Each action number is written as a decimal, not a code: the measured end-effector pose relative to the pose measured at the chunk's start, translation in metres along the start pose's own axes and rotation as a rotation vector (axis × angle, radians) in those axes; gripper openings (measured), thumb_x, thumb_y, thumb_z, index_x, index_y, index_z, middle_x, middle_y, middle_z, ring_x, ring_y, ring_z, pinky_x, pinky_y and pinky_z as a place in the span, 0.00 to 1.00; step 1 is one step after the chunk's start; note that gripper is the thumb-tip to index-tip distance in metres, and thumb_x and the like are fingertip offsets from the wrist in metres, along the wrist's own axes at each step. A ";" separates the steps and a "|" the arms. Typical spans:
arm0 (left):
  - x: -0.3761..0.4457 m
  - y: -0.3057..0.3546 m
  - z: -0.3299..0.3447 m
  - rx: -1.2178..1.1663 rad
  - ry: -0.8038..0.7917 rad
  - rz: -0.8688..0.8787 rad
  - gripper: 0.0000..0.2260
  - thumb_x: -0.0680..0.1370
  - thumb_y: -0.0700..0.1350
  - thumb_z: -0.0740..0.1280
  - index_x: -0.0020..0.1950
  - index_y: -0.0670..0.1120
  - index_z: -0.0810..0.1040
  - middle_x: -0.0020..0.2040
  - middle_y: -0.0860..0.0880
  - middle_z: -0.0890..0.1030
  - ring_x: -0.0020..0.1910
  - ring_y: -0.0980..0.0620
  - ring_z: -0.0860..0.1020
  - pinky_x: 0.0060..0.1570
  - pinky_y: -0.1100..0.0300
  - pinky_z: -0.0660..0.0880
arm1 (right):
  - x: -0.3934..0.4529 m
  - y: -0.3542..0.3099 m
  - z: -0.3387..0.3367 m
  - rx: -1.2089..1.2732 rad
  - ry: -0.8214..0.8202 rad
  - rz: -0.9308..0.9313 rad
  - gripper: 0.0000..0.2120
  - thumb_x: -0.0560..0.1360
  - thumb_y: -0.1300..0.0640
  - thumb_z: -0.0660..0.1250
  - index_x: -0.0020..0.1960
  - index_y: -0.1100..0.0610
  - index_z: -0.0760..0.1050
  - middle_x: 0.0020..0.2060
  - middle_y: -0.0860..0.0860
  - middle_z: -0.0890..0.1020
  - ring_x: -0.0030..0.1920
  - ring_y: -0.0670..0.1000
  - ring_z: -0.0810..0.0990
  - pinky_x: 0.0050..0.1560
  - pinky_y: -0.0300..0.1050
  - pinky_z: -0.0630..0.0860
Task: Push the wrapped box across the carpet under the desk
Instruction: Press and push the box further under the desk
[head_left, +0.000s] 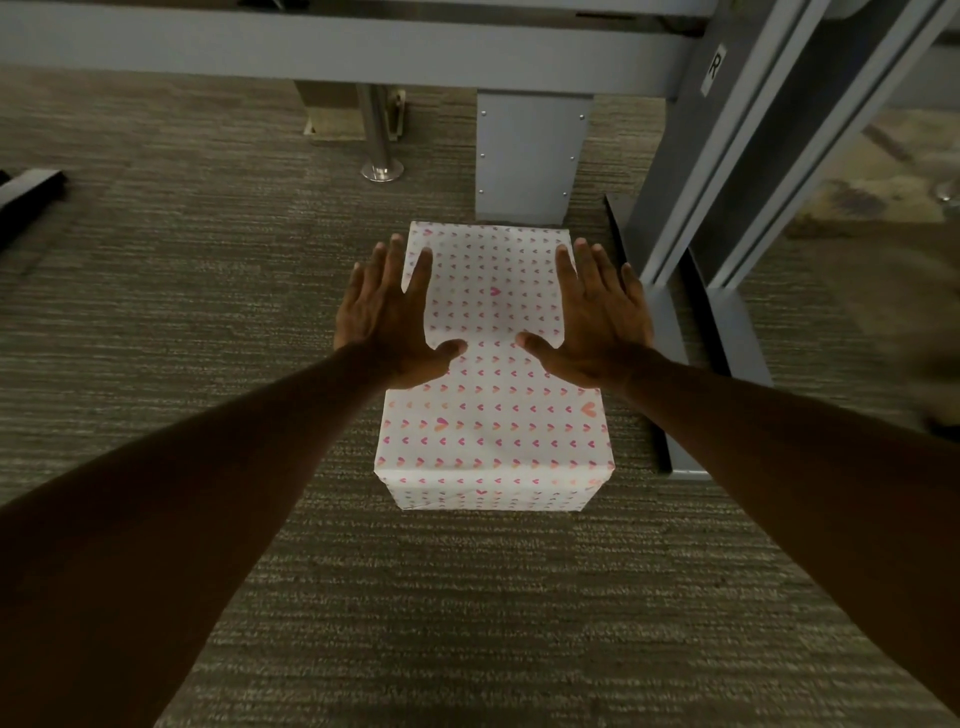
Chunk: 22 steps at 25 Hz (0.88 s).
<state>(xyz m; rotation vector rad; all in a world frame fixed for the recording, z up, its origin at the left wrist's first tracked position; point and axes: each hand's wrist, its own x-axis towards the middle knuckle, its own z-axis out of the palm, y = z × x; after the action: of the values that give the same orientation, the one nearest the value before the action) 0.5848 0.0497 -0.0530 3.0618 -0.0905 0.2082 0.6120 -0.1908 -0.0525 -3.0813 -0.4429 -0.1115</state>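
Head view | carpet under grey desk frame | wrapped box lies lengthwise, far end touching a desk leg panel | left hand and right hand above the box, fingers spread open, gripping nothing | advice: press low on the near face, steer left of the panel.

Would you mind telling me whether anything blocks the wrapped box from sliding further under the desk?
Yes: a grey panel leg stands directly at the wrapped box's far end, apparently touching. The carpet to its left looks open.
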 end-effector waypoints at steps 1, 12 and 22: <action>0.000 0.001 0.000 0.003 0.000 0.003 0.50 0.69 0.69 0.65 0.80 0.49 0.42 0.81 0.39 0.42 0.80 0.40 0.42 0.71 0.49 0.37 | 0.000 0.001 0.000 -0.004 -0.002 -0.003 0.52 0.73 0.26 0.53 0.83 0.57 0.39 0.83 0.59 0.44 0.83 0.60 0.43 0.80 0.64 0.45; -0.003 0.001 0.011 -0.056 -0.060 -0.043 0.50 0.69 0.68 0.66 0.80 0.48 0.44 0.81 0.40 0.45 0.80 0.39 0.46 0.75 0.42 0.51 | 0.001 0.006 0.008 0.046 -0.009 0.036 0.52 0.74 0.28 0.57 0.82 0.58 0.39 0.83 0.59 0.45 0.83 0.60 0.44 0.80 0.63 0.46; -0.013 -0.019 0.038 -0.205 -0.196 -0.281 0.37 0.72 0.59 0.69 0.75 0.46 0.60 0.74 0.39 0.65 0.73 0.37 0.63 0.64 0.40 0.69 | -0.010 0.015 0.031 0.244 -0.055 0.116 0.45 0.73 0.40 0.71 0.79 0.61 0.57 0.77 0.61 0.66 0.76 0.63 0.65 0.73 0.60 0.67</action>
<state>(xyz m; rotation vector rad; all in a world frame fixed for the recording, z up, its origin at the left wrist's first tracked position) 0.5777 0.0669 -0.0933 2.8383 0.2875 -0.1111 0.6085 -0.2072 -0.0842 -2.8656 -0.2558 0.0285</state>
